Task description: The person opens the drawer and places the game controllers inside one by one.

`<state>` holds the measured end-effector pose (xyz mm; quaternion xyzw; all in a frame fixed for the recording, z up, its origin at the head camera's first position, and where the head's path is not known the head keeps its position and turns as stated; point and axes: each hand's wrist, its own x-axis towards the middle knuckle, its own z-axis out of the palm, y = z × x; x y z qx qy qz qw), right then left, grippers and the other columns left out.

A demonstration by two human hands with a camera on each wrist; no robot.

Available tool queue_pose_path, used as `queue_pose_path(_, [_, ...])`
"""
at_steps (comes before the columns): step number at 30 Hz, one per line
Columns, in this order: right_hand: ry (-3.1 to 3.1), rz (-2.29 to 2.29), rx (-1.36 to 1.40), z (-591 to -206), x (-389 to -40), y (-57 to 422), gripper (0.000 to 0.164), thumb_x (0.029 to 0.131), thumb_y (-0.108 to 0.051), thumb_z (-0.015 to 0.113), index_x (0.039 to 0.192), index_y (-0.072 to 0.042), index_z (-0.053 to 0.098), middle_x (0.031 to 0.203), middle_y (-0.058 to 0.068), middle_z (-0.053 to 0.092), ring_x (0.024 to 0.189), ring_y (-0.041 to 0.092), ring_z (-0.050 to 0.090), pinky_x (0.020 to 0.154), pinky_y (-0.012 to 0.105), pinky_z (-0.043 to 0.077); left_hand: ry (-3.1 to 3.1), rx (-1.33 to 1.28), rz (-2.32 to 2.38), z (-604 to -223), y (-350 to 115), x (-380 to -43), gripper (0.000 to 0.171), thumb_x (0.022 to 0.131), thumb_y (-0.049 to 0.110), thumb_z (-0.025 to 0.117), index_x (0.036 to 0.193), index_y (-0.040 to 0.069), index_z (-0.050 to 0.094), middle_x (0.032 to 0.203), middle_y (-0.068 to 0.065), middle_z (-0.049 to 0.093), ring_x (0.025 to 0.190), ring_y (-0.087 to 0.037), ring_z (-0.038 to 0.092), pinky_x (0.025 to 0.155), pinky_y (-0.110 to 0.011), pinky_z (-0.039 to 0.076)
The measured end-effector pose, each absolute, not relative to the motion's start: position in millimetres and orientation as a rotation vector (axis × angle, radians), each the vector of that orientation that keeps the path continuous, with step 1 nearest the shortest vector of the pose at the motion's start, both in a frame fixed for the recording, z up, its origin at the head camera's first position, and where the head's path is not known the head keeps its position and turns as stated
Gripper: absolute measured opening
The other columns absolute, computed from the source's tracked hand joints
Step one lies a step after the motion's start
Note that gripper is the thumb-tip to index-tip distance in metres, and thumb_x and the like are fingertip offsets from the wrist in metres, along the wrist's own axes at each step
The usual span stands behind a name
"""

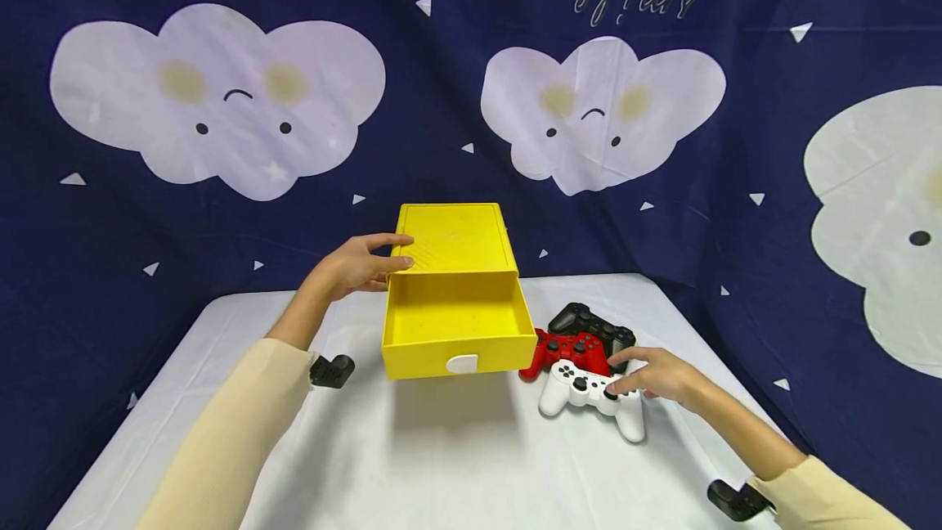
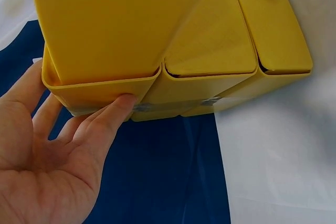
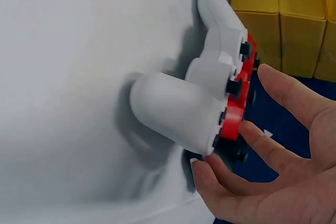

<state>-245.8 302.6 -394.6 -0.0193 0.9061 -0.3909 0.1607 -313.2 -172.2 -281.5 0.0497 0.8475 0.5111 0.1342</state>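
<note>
My left hand [image 1: 356, 264] rests against the left side of a yellow drawer cabinet [image 1: 456, 235], its fingers stretched onto the top edge. In the left wrist view the fingers [image 2: 118, 111] touch the cabinet's rim. The top drawer [image 1: 459, 358] is pulled out toward me, its bare inside showing and a white tab on its front. To the right, my right hand [image 1: 655, 370] hovers spread at the right end of a white game controller [image 1: 581, 387]. In the right wrist view its fingertips lie close around the white controller [image 3: 173, 111], thumb and fingers apart.
A red game controller [image 1: 562, 350] and a black game controller [image 1: 589, 321] lie overlapped behind the white one, beside the cabinet. They stand on a white-covered table [image 1: 456, 464]. A dark blue cloth [image 1: 434, 105] with cloud prints hangs behind and around the table.
</note>
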Motion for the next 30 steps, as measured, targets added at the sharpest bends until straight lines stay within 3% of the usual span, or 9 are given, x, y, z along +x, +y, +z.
queue_pose_path(9, [2.523,-1.251,0.008,-410,-240,301,0.067,0.079,-0.022,0.085,0.137,-0.002,0.059,0.153,0.032,0.039,0.133,0.044,0.048,0.1,0.061,0.049,2.455,0.148,1.486,-282,-171,-313,0.063,0.097,0.03,0.071,0.155,0.026,0.045,0.16,-0.014,0.04,0.137,-0.036,0.051,0.108,-0.048,0.051])
queue_pose_path(15, [2.573,-1.255,0.043,-419,-238,295,0.069,0.075,-0.021,0.088,0.136,-0.004,0.06,0.14,0.028,0.055,0.12,0.036,0.055,0.101,0.058,0.045,2.47,0.144,1.476,-283,-171,-314,0.063,0.097,0.031,0.071,0.154,0.026,0.045,0.159,-0.013,0.042,0.135,-0.035,0.053,0.107,-0.048,0.051])
queue_pose_path(20, [2.613,-1.24,0.082,-427,-236,291,0.07,0.073,-0.02,0.089,0.136,-0.004,0.061,0.138,0.028,0.056,0.122,0.038,0.052,0.107,0.062,0.038,2.476,0.136,1.479,-285,-172,-316,0.062,0.097,0.032,0.071,0.154,0.026,0.046,0.159,-0.012,0.042,0.135,-0.036,0.053,0.107,-0.047,0.052])
queue_pose_path(26, [2.661,-1.249,0.093,-434,-236,288,0.069,0.072,-0.02,0.091,0.132,-0.002,0.062,0.122,0.021,0.065,0.107,0.03,0.057,0.088,0.037,0.043,2.464,0.136,1.496,-286,-172,-316,0.061,0.097,0.03,0.072,0.153,0.026,0.047,0.159,-0.012,0.041,0.136,-0.037,0.053,0.106,-0.048,0.052])
queue_pose_path(30, [2.709,-1.248,0.079,-437,-236,286,0.064,0.07,-0.018,0.091,0.126,-0.002,0.065,0.115,0.018,0.067,0.102,0.027,0.058,0.083,0.031,0.042,2.449,0.144,1.502,-285,-172,-317,0.062,0.097,0.03,0.072,0.153,0.026,0.047,0.16,-0.013,0.04,0.136,-0.038,0.053,0.107,-0.048,0.052])
